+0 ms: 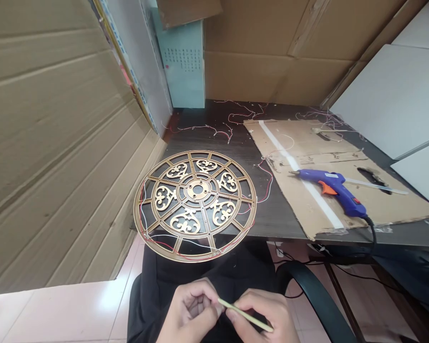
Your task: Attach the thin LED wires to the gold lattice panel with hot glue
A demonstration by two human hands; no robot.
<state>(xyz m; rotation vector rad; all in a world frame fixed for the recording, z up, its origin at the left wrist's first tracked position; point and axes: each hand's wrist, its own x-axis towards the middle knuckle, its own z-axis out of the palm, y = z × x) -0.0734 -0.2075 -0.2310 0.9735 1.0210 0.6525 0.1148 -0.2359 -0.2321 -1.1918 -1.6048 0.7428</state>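
Observation:
My right hand [271, 307] pinches a thin pale yellow-green stick [253, 319] between thumb and fingers, above my lap. Facing it, my left hand [193, 309] is closed, with thumb and forefinger meeting beside the stick's upper end; anything small between those fingertips is hidden. Beyond both hands, a round gold openwork disc [192, 190] with heart-shaped scrolls lies flat, its near part overhanging the table edge. Red and white wires [164, 236] run along the disc's near and left rim. Neither hand touches the disc.
A blue glue gun [343, 190] with an orange trigger rests on a cardboard sheet [289, 188] at right. Loose thin wires [214, 129] lie across the dark table [236, 143]. Cardboard walls [57, 143] stand left and behind. A black chair armrest [314, 295] is beside my right hand.

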